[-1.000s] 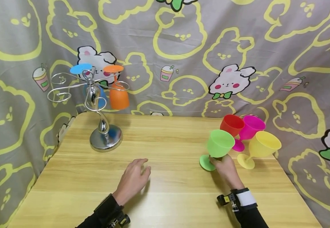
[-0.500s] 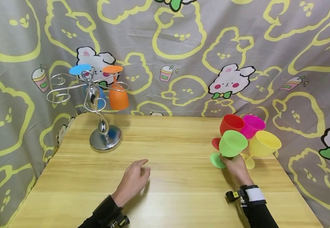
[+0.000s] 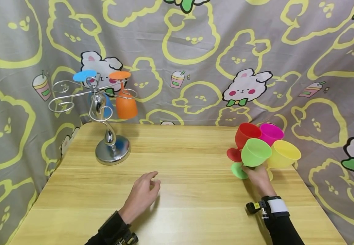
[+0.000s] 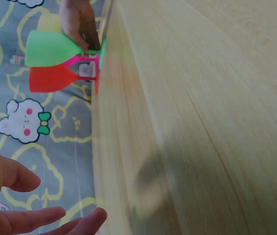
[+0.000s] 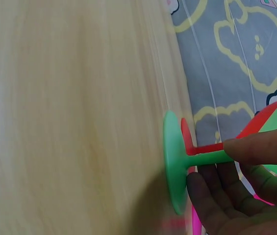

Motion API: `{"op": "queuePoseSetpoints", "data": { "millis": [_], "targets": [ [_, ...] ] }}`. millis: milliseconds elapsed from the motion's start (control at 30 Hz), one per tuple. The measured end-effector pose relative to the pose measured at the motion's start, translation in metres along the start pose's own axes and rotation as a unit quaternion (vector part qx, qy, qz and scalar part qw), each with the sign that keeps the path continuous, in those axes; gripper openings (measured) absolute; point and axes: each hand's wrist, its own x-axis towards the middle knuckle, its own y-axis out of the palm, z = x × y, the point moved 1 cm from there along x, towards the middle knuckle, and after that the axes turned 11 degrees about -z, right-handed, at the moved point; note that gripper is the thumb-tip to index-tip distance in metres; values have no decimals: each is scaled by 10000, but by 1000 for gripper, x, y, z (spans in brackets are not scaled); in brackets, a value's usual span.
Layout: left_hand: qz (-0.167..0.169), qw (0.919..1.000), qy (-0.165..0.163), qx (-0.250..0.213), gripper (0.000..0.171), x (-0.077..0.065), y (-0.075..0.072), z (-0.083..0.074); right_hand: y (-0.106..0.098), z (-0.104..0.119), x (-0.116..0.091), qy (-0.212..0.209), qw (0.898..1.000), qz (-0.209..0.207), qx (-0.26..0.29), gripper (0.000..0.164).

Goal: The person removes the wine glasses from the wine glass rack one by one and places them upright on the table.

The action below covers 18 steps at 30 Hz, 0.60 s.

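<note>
In the head view my right hand (image 3: 260,179) holds a green plastic goblet (image 3: 256,153) by its stem, at the right of the table. The right wrist view shows the thumb pressed on the green stem (image 5: 209,157), just above the round foot. Close behind the green goblet are a red goblet (image 3: 247,136), a magenta goblet (image 3: 272,133) and a yellow goblet (image 3: 285,154), all upright; the green one partly hides them. My left hand (image 3: 141,193) hovers over the middle of the table, fingers loosely bent, nothing in it.
A chrome goblet rack (image 3: 112,153) with curled wire arms stands at the back left. A blue goblet (image 3: 85,75) and an orange goblet (image 3: 126,106) hang upside down from it. A patterned curtain (image 3: 152,41) rises behind the wooden table (image 3: 180,149).
My right hand has carried the green goblet to the right, close against the red and yellow ones. More of the red goblet's foot shows. The left hand stays in place.
</note>
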Motion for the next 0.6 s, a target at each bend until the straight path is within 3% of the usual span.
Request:
{"op": "queuePoseSetpoints", "data": {
  "millis": [367,600],
  "targets": [
    [-52,10000,38,22,39,-1,1,-1,-8,-6,6,152,9997,-148,-84,59],
    [-18,10000,5,59,40,0,1,-3,-20,-2,-5,-207,9991,175,-317,61]
  ]
}}
